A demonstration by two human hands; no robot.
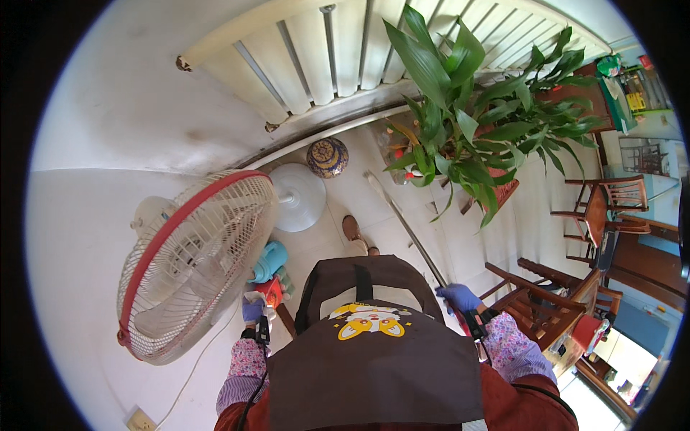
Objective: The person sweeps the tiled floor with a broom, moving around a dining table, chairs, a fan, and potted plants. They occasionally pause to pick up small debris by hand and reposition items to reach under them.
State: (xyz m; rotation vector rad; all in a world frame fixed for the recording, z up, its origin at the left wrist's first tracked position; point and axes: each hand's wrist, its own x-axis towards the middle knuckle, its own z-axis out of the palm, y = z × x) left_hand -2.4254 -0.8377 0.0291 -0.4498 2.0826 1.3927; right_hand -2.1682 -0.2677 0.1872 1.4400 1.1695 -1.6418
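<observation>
My right hand (461,299), in a purple-blue glove, grips the long metal pole (418,240) of a floor-cleaning tool. Its narrow pale head (375,185) reaches out over the floor tiles, left of the potted plants. My left hand (252,310), gloved the same way, is closed at the lower left beside the standing fan (199,264). White, cloth-like material (268,312) shows at its fingers; how it is held is partly hidden. Just beyond that hand are a red container (271,291) and a turquoise plastic jug (271,262).
The fan's round base (297,197) stands near a patterned ceramic jar (327,157) by the wall. A cream radiator (323,59) runs behind leafy plants (458,124). Wooden chairs (598,207) and a table stand at the right. A white cord (197,363) trails along the left wall.
</observation>
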